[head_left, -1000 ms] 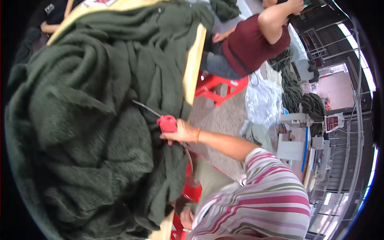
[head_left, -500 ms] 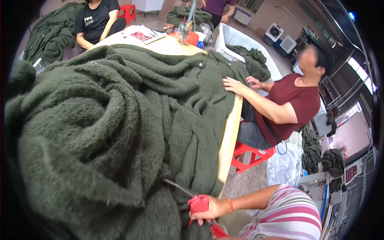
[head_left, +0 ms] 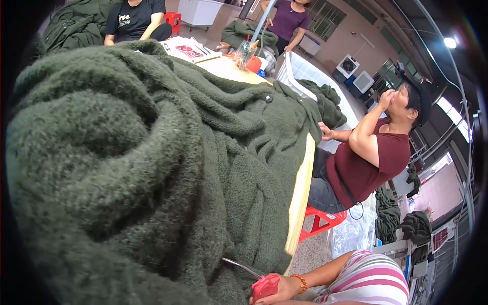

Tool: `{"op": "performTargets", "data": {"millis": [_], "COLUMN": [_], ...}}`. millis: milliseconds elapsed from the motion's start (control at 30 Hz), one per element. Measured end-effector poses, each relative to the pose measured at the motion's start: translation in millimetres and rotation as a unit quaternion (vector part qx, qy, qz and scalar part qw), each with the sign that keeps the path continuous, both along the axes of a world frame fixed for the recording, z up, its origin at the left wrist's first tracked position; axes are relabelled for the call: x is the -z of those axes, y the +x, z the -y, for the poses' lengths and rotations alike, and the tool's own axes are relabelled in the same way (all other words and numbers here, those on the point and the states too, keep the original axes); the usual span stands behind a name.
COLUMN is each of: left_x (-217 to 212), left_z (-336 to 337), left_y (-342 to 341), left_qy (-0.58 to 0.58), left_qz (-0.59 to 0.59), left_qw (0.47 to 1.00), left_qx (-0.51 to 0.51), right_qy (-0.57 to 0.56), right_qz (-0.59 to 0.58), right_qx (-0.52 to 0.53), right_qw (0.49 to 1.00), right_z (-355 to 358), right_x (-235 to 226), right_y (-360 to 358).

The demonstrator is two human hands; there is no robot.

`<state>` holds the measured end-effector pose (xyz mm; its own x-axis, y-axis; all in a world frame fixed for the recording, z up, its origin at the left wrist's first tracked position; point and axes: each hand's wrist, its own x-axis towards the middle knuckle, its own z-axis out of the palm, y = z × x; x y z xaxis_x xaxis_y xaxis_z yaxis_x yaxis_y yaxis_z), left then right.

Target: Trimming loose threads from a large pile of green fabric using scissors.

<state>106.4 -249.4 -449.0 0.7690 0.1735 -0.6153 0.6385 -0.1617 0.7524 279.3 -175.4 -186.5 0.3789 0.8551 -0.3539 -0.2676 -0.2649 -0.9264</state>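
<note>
A large heap of dark green fleecy fabric (head_left: 168,168) covers most of the table and bulges up close on the left. At the lower edge, my right hand (head_left: 284,288) is closed round the red handle of a tool (head_left: 266,286). Its slim metal shaft (head_left: 241,267) points left, and its tip meets the fabric or is tucked into a fold. From the visible part I cannot make out the tool's exact kind. A beaded bracelet circles my right wrist, below a striped sleeve (head_left: 371,277). My left hand does not show. A small round button (head_left: 268,98) sits on the fabric.
The pale table edge (head_left: 303,193) runs along the right. A person in maroon (head_left: 373,162) sits there on a red stool (head_left: 320,222). A white bin (head_left: 291,76) holds green fabric. Papers (head_left: 190,51) and a clear cup (head_left: 245,51) stand at the far end, where two other people are.
My right hand and the red-handled tool appear lower and slightly right. The near fabric looms larger on the left. The person in maroon has raised a hand from the fabric to the face.
</note>
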Motion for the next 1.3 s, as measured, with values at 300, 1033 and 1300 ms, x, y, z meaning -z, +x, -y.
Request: {"op": "performTargets", "data": {"millis": [300,1033,1300], "left_x": [-45.4,-143.8,-210.8], "left_z": [-66.5,-101.3,-66.5], "left_y": [-7.3,-145.5,-198.9], "left_qy": [0.038,0.202,0.234], "left_qz": [0.054,0.167,0.173], "left_qw": [0.997,0.964,0.957], "left_qx": [-0.034,-0.043,-0.022], "right_qy": [0.101,0.153,0.151], "right_qz": [0.259,0.065,0.087], "right_qx": [-0.099,0.017,0.066], "right_qw": [0.956,0.986,0.983], "right_z": [-7.4,-15.7,-24.4], "right_x": [5.6,3.2,2.7], "right_y": [4.2,0.3,-0.5]}}
